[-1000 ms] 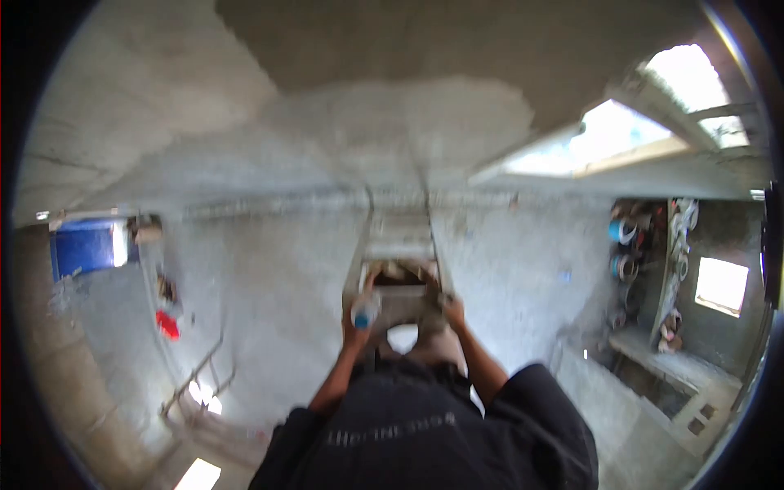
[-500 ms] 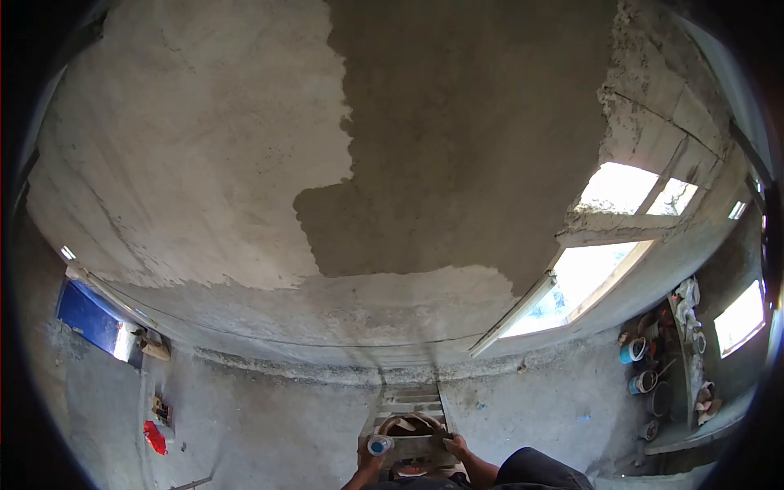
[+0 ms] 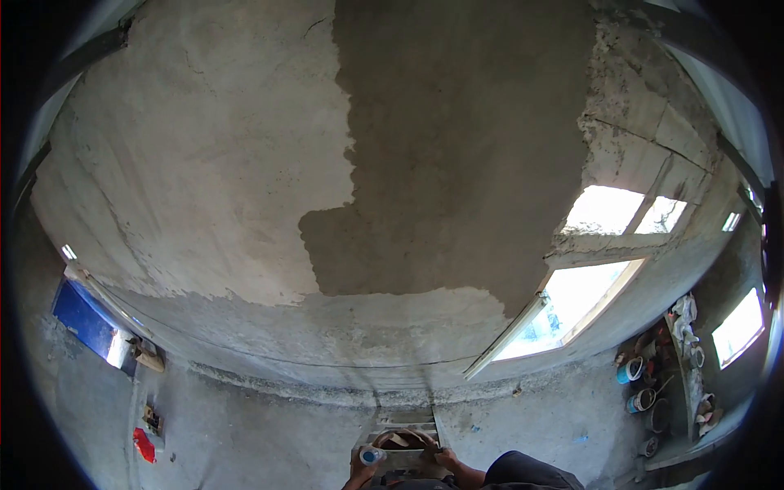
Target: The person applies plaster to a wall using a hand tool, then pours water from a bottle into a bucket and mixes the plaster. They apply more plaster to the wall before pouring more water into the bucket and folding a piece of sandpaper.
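A small clear plastic bottle [image 3: 371, 456] with a blue cap lies sideways at the bottom edge, the left hand [image 3: 360, 471] closed around it. It is beside the ladder [image 3: 406, 426] top, where the right hand [image 3: 447, 460] rests; its finger spread cannot be told. Above is a half-plastered wall [image 3: 441, 163].

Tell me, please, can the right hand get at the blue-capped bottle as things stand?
Probably yes: the bottle sits in the left hand, and the right hand rests nearby on the ladder, with nothing between them.
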Demonstrator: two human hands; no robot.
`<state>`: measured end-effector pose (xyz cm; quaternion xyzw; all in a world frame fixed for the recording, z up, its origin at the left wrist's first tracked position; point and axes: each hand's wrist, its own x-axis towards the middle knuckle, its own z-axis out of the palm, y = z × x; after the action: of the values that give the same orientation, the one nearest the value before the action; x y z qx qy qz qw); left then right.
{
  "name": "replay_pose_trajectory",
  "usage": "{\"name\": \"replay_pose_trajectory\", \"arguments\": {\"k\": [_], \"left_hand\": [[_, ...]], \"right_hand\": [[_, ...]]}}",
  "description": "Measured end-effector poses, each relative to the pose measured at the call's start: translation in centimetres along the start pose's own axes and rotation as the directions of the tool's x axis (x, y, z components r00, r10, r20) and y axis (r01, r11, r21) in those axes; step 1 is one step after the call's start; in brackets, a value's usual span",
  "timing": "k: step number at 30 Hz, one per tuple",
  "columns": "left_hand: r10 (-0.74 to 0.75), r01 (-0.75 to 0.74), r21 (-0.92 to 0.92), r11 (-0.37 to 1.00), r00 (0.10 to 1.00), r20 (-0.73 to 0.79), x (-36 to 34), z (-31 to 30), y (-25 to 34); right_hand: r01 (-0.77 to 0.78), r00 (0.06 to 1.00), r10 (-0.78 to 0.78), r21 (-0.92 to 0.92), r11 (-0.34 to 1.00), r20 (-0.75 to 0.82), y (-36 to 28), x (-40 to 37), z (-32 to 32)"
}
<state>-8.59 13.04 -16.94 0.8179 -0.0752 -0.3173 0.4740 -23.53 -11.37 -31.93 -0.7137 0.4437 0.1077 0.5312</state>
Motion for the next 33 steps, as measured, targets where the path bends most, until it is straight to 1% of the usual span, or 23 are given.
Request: {"name": "replay_pose_trajectory", "arguments": {"k": [1, 3, 4, 9, 10, 11, 12, 13, 15, 16, 18, 19, 21, 22, 24, 27, 30, 33], "left_hand": [[0.008, -0.008, -0.001, 1.000, 1.000, 0.006, 0.2, 0.2, -0.8], [0.131, -0.126, 0.083, 0.989, 0.990, -0.056, 0.7, 0.3, -1.3], [0.137, -0.132, 0.083, 0.988, 0.989, -0.052, 0.8, 0.4, -1.1], [-0.005, 0.018, 0.098, 0.995, 0.991, -0.137, -0.9, 0.2, 0.9], [-0.008, 0.021, 0.100, 0.995, 0.991, -0.134, -0.4, 0.4, -0.3], [0.034, -0.017, 0.126, 0.992, 0.991, -0.133, 0.6, 0.7, -2.3], [0.074, -0.054, 0.151, 0.987, 0.989, -0.129, 0.7, 0.7, -2.4], [0.071, -0.051, 0.153, 0.987, 0.990, -0.126, 0.5, 0.7, -2.6], [0.106, -0.107, -0.004, 0.994, 0.989, -0.103, 0.5, 0.5, -1.9], [0.106, -0.107, -0.001, 0.994, 0.989, -0.101, 0.4, 0.4, -1.5], [0.100, -0.087, 0.134, 0.987, 0.991, -0.093, 0.4, 0.3, -0.9], [0.100, -0.087, 0.139, 0.986, 0.991, -0.090, 0.4, 0.2, -1.0], [0.103, -0.080, 0.217, 0.973, 0.990, -0.097, 0.8, 0.1, -1.3], [0.101, -0.078, 0.224, 0.971, 0.991, -0.091, 1.2, 0.2, -1.9], [0.066, -0.060, 0.124, 0.991, 0.996, -0.052, 1.6, 0.3, -2.8], [0.082, -0.070, 0.176, 0.982, 0.995, -0.061, 1.6, 0.1, -2.9], [0.057, -0.044, 0.178, 0.983, 0.996, -0.066, 0.9, -0.1, -1.4], [0.057, -0.044, 0.200, 0.979, 0.997, -0.061, 1.0, 0.0, -1.7]], "right_hand": [[0.004, 1.000, -0.004, -0.008, 1.000, -0.009, -0.2, 0.0, -0.4], [0.015, 1.000, -0.015, -0.023, 1.000, -0.024, -0.8, 0.3, -0.9], [0.018, 0.999, -0.019, -0.031, 0.999, -0.030, -1.0, 0.3, -1.0], [0.018, 0.999, -0.021, -0.066, 0.998, -0.042, -1.8, -0.7, -1.1], [0.016, 0.999, -0.020, -0.075, 0.997, -0.041, -1.6, -0.9, -1.0], [0.015, 0.999, -0.018, -0.084, 0.996, -0.039, -1.5, -1.0, -0.8], [0.012, 0.999, -0.015, -0.093, 0.996, -0.038, -1.2, -1.2, -0.7], [0.010, 0.999, -0.013, -0.102, 0.995, -0.035, -1.0, -1.4, -0.5], [0.008, 0.999, -0.012, -0.118, 0.993, -0.034, -0.7, -1.5, -0.2], [0.008, 0.999, -0.012, -0.125, 0.992, -0.033, -0.7, -1.5, -0.1], [0.011, 0.999, -0.015, -0.139, 0.990, -0.032, -0.8, -1.5, 0.2], [0.011, 0.999, -0.016, -0.144, 0.990, -0.031, -0.9, -1.5, 0.4], [0.011, 0.999, -0.016, -0.151, 0.988, -0.030, -1.3, -1.7, 0.8], [0.008, 1.000, -0.012, -0.154, 0.988, -0.028, -0.6, -1.1, 2.1], [-0.005, 1.000, 0.003, -0.136, 0.991, -0.010, 0.3, -0.4, 2.4], [-0.007, 0.999, 0.012, -0.110, 0.994, 0.039, 0.2, -0.4, 2.1], [-0.011, 0.996, 0.019, -0.094, 0.996, 0.093, 0.1, -0.4, 1.8], [-0.011, 0.991, 0.026, -0.112, 0.994, 0.132, -0.1, -0.4, 1.4]]}}
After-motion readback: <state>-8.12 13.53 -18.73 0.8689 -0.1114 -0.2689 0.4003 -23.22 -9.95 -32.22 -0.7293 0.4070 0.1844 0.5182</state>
